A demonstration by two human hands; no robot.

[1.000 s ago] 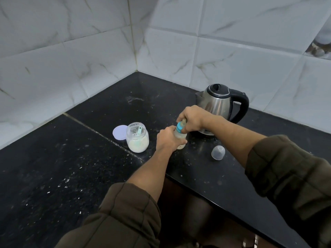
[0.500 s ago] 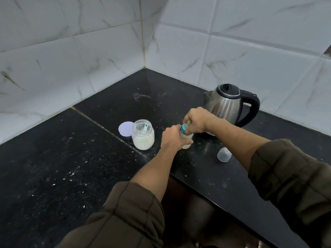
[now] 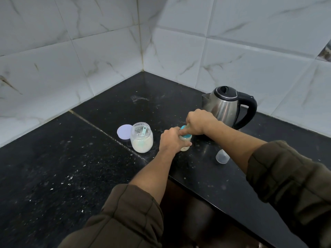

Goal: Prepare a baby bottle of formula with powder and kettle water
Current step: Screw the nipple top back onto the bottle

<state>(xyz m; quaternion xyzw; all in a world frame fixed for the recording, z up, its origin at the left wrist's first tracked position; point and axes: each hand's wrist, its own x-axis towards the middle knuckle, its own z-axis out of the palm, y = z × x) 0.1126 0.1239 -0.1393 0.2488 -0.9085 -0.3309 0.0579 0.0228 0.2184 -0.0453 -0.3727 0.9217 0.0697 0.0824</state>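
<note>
A small baby bottle (image 3: 185, 140) with pale milky liquid stands on the black counter (image 3: 71, 167). My left hand (image 3: 172, 142) grips its body. My right hand (image 3: 198, 122) is curled over its blue collar (image 3: 185, 134) at the top. To the left stands an open glass jar (image 3: 141, 138) of white powder with a light blue scoop inside. Its pale purple lid (image 3: 124, 131) lies flat behind it. A steel kettle (image 3: 227, 106) with a black handle stands behind my right hand.
A clear plastic bottle cap (image 3: 222, 156) lies on the counter right of the bottle. White marble-look tiled walls (image 3: 89, 59) meet in a corner behind. The counter's front edge (image 3: 206, 196) runs diagonally under my arms. White specks dot the counter.
The camera has shifted, so everything sits a little further right in view. Both hands stay on the bottle; my right hand has turned slightly on the blue collar.
</note>
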